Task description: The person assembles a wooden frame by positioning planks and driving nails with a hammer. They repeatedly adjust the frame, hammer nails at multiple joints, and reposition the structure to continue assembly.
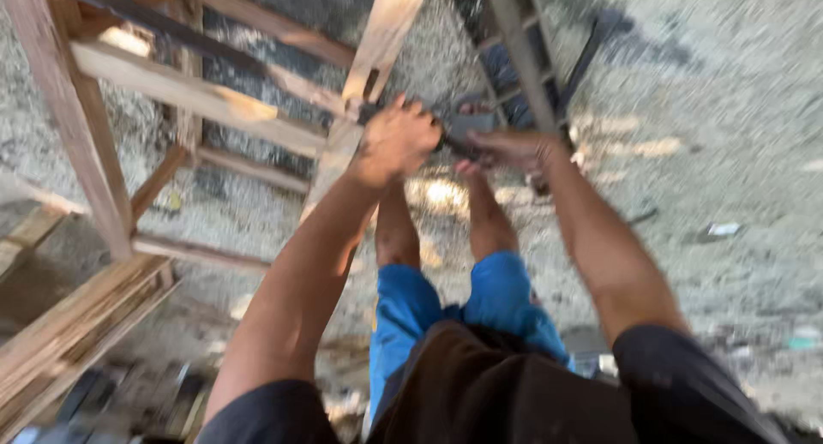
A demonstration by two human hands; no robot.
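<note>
We find the wooden frame (201,97) as our landmark: a rough timber structure of rails and posts standing on gravel ground (729,110). Our left hand (396,141) is closed in a fist at the frame's right edge, just where a slanted plank (381,37) meets a rail, and it grips the near end of a dark tool (454,144). Motion blur prevents us from identifying the tool's kind. Our right hand (512,147), to the right of the frame, lies along the same tool with fingers curled over it; we cannot tell how firmly. A metal ladder-like piece (523,54) rises just beyond that hand. Loose boards (77,324) lie stacked below the frame.

In our judgement the step in hand is working the tool at that joint. The next move calls for a steady two-handed hold and the tool kept squarely on the joint.
</note>
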